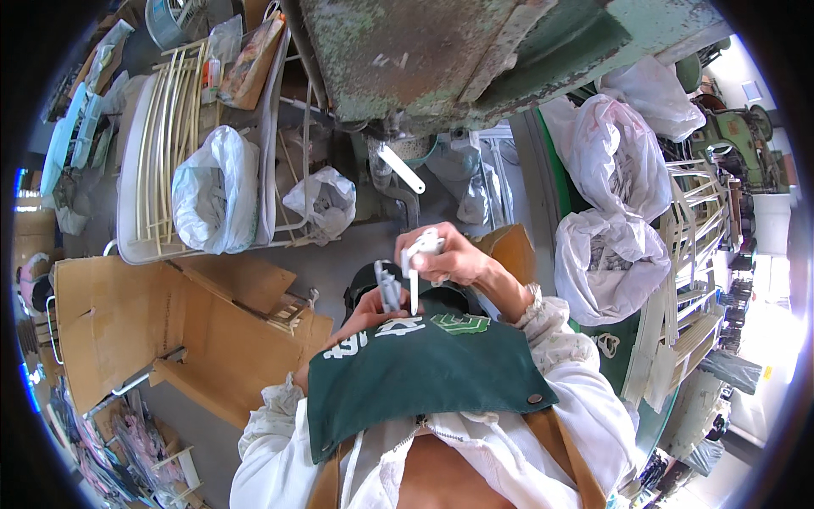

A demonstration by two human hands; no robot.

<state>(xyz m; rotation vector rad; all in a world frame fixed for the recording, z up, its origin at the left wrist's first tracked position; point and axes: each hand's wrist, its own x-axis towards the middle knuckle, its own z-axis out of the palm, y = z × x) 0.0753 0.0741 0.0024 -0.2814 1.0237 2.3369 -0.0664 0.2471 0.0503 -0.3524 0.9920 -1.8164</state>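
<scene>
In front of the dark green apron (424,360), my right hand (458,257) is closed around a small bunch of white strips (424,243). One narrow white strip (414,293) points down from this bunch toward my lap. Lower and to the left, my left hand (367,312) grips several grey-white strips (388,287) that stand up from its fingers. The two hands are close together, and the left one is partly hidden behind the apron's edge. Beyond them, a longer white strip with a rounded, holed end (401,169) juts out below the machine.
A worn green machine (407,59) stands straight ahead, with a bent pipe (407,204) beneath it. White bags of strips (216,191) sit on the left, and more bags (606,267) on the right. An open cardboard box (212,339) lies left, and long pale strips (691,263) are stacked far right.
</scene>
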